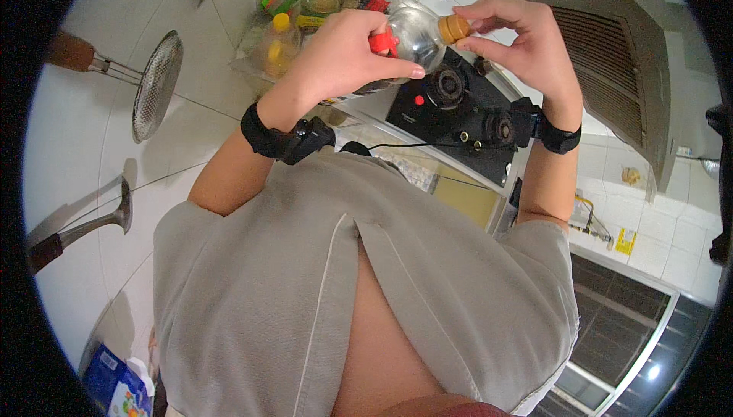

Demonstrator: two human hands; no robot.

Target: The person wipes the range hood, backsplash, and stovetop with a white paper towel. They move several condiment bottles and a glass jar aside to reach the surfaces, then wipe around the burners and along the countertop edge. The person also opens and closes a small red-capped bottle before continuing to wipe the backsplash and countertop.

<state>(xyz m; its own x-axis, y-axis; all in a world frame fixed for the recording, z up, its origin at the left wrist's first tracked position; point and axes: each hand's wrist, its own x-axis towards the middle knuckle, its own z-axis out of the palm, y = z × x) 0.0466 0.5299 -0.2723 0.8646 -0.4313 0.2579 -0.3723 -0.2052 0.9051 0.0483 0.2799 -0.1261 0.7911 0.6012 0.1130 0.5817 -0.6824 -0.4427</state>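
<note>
A clear plastic bottle is raised in front of me, tilted almost sideways, its neck pointing right. My left hand wraps around its body near a red band or handle. At the neck, the fingertips and thumb of my right hand pinch an orange-brown ribbed cap. Whether the cap is loose from the neck I cannot tell. Both wrists wear black straps with small devices. The lower part of the bottle is hidden behind my left hand.
Behind the hands lies a black gas cooktop. Several bottles and packets stand at the upper left, among them a yellow-capped bottle. A range hood is at the right. A perforated skimmer and a ladle hang along the tiled wall.
</note>
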